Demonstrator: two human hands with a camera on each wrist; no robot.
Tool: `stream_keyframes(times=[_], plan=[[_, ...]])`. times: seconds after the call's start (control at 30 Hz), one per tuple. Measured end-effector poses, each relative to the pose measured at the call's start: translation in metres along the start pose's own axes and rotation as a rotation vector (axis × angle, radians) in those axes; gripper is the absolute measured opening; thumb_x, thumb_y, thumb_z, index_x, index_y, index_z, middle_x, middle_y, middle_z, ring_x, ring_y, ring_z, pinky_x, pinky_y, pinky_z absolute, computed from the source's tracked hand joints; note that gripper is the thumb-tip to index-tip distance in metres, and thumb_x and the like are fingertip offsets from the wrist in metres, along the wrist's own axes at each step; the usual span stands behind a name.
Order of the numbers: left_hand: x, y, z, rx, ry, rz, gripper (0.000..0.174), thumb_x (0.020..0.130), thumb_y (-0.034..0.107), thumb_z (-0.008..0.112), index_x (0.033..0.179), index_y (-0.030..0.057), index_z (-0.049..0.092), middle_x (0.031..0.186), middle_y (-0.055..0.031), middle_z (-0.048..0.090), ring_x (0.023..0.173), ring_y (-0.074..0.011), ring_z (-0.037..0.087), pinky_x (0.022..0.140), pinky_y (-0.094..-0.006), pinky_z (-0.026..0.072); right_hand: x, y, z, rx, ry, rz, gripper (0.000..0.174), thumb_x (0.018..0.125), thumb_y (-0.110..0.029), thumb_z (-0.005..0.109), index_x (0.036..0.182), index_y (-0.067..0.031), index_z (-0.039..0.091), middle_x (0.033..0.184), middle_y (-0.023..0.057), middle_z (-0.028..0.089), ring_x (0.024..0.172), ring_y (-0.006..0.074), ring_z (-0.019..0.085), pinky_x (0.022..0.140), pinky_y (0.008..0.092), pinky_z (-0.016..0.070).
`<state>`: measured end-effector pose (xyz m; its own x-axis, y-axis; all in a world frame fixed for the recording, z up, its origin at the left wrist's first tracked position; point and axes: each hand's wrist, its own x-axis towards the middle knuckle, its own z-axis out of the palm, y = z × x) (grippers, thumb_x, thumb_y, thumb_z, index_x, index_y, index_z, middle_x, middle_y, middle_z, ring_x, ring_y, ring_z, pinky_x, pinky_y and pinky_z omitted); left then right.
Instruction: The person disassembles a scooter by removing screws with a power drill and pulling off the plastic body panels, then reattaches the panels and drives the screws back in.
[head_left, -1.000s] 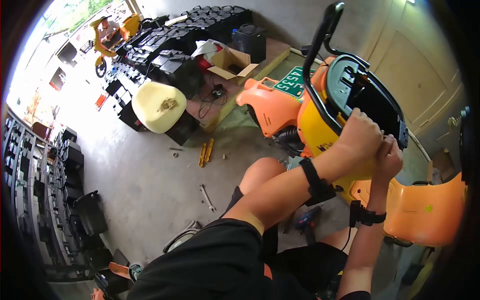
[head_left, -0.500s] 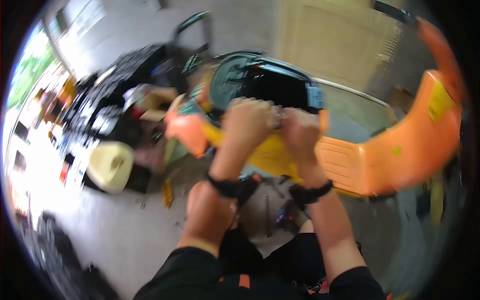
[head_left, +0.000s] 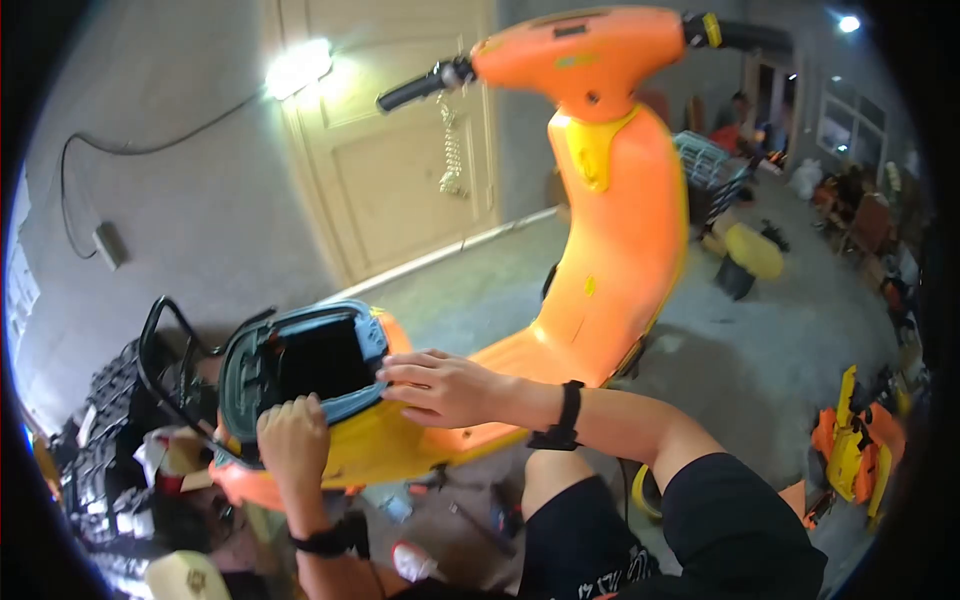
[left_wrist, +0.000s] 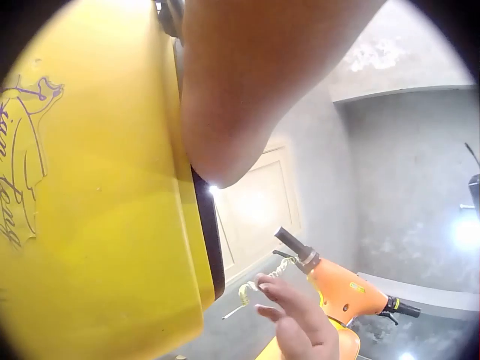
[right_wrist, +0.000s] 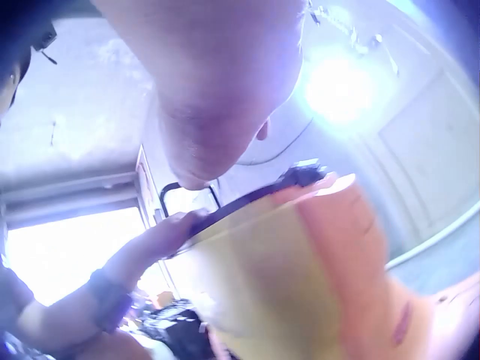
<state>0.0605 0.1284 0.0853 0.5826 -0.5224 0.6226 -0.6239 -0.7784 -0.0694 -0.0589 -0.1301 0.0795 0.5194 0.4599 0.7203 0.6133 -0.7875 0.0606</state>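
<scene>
An orange and yellow scooter (head_left: 625, 240) stands before me, its under-seat compartment uncovered, with a grey-blue rim (head_left: 352, 405) around a dark hollow. My left hand (head_left: 293, 440) grips the near edge of that rim, fingers curled over it; the fingertips are hidden. At the compartment's front end is my right hand (head_left: 440, 388), fingers extended and slightly spread beside the rim. The left wrist view shows the yellow side panel (left_wrist: 105, 195) with a drawn figure and lettering, and the loosely bent fingers of the right hand beyond.
A black grab rail (head_left: 150, 345) rises behind the compartment. Black boxes (head_left: 115, 460) crowd the left, near a pale seat-shaped piece (head_left: 188, 577). Orange and yellow panels (head_left: 855, 450) lie on the floor at right. Behind the scooter are a door (head_left: 385, 170) and a bright lamp (head_left: 300, 68).
The head view has swung right, bringing the handlebar into sight. My hands, close together at the rim before, are now apart; the right one has shifted toward the compartment's front end with its fingers extended.
</scene>
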Motion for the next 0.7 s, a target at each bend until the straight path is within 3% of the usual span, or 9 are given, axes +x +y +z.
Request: stream_keyframes(times=[0.07, 0.23, 0.37, 0.43, 0.5, 0.53, 0.6, 0.63, 0.7], plan=[[0.001, 0.004, -0.005, -0.014, -0.036, -0.047, 0.038, 0.103, 0.026, 0.047, 0.077, 0.0059, 0.067, 0.078, -0.0136, 0.069, 0.081, -0.0330, 0.064, 0.085, -0.0457, 0.0464, -0.022, 0.034, -0.060, -0.305, -0.025, -0.053, 0.034, 0.084, -0.016, 0.070, 0.117, -0.0082, 0.068, 0.130, 0.0125, 0.062, 0.129, 0.0299, 0.057, 0.103, 0.0462, 0.0476], [-0.003, 0.006, -0.006, -0.032, -0.012, -0.040, 0.038, 0.102, 0.025, 0.047, 0.077, 0.0042, 0.067, 0.079, -0.0145, 0.068, 0.082, -0.0330, 0.064, 0.086, -0.0455, 0.0459, -0.030, 0.088, -0.229, -0.650, 0.225, 0.247, 0.036, 0.083, -0.006, 0.069, 0.119, -0.0053, 0.067, 0.131, 0.0152, 0.061, 0.129, 0.0369, 0.055, 0.109, 0.0497, 0.0445], [0.000, 0.005, -0.003, -0.032, 0.006, -0.022, 0.036, 0.102, 0.024, 0.049, 0.077, 0.0040, 0.066, 0.078, -0.0143, 0.068, 0.081, -0.0328, 0.063, 0.087, -0.0446, 0.0457, 0.015, 0.090, -0.397, -1.190, 0.145, -0.024, 0.023, 0.089, -0.011, 0.066, 0.110, -0.0048, 0.070, 0.121, 0.0150, 0.066, 0.118, 0.0370, 0.061, 0.099, 0.0479, 0.0492], [-0.001, 0.003, 0.000, -0.010, 0.008, -0.016, 0.036, 0.102, 0.024, 0.048, 0.078, 0.0045, 0.066, 0.078, -0.0140, 0.067, 0.082, -0.0329, 0.063, 0.087, -0.0449, 0.0455, 0.043, 0.082, -0.465, -1.348, 0.280, -0.073, 0.019, 0.091, -0.014, 0.065, 0.105, -0.0029, 0.070, 0.113, 0.0158, 0.070, 0.108, 0.0382, 0.065, 0.095, 0.0483, 0.0506], [0.000, 0.004, 0.000, -0.012, -0.003, -0.033, 0.037, 0.102, 0.024, 0.047, 0.078, 0.0046, 0.066, 0.079, -0.0141, 0.068, 0.082, -0.0330, 0.063, 0.087, -0.0449, 0.0454, 0.058, 0.079, -0.525, -1.378, 0.285, 0.247, 0.029, 0.100, -0.030, 0.055, 0.103, -0.0058, 0.072, 0.098, 0.0180, 0.073, 0.099, 0.0402, 0.068, 0.090, 0.0494, 0.0525], [0.000, 0.005, 0.000, -0.009, -0.027, -0.059, 0.037, 0.102, 0.024, 0.047, 0.078, 0.0047, 0.066, 0.079, -0.0142, 0.068, 0.083, -0.0331, 0.063, 0.088, -0.0449, 0.0454, 0.060, 0.083, -0.542, -1.391, 0.276, 0.247, 0.029, 0.100, -0.030, 0.055, 0.103, -0.0058, 0.072, 0.098, 0.0180, 0.073, 0.099, 0.0402, 0.068, 0.090, 0.0494, 0.0525], [0.001, 0.008, -0.002, -0.013, -0.046, -0.051, 0.037, 0.103, 0.024, 0.046, 0.079, 0.0044, 0.067, 0.081, -0.0145, 0.068, 0.084, -0.0336, 0.063, 0.088, -0.0448, 0.0453, 0.059, 0.085, -0.560, -1.420, 0.174, 0.833, 0.044, 0.103, -0.042, 0.046, 0.102, -0.0078, 0.073, 0.095, 0.0178, 0.074, 0.096, 0.0400, 0.069, 0.087, 0.0501, 0.0529], [0.001, 0.009, -0.002, -0.022, -0.031, -0.050, 0.037, 0.103, 0.024, 0.046, 0.080, 0.0042, 0.067, 0.080, -0.0147, 0.068, 0.084, -0.0338, 0.064, 0.089, -0.0449, 0.0452, 0.052, 0.087, -0.563, -1.573, -0.098, 0.884, 0.055, 0.104, -0.048, 0.035, 0.101, -0.0086, 0.074, 0.094, 0.0174, 0.075, 0.093, 0.0393, 0.071, 0.089, 0.0514, 0.0511], [0.000, 0.007, -0.003, -0.038, -0.026, -0.058, 0.037, 0.103, 0.024, 0.046, 0.081, 0.0036, 0.067, 0.080, -0.0154, 0.068, 0.085, -0.0340, 0.064, 0.089, -0.0451, 0.0450, 0.042, 0.097, -0.558, -1.647, -0.067, 0.857, 0.055, 0.104, -0.046, 0.034, 0.100, -0.0094, 0.075, 0.094, 0.0172, 0.075, 0.093, 0.0388, 0.071, 0.091, 0.0519, 0.0498]])
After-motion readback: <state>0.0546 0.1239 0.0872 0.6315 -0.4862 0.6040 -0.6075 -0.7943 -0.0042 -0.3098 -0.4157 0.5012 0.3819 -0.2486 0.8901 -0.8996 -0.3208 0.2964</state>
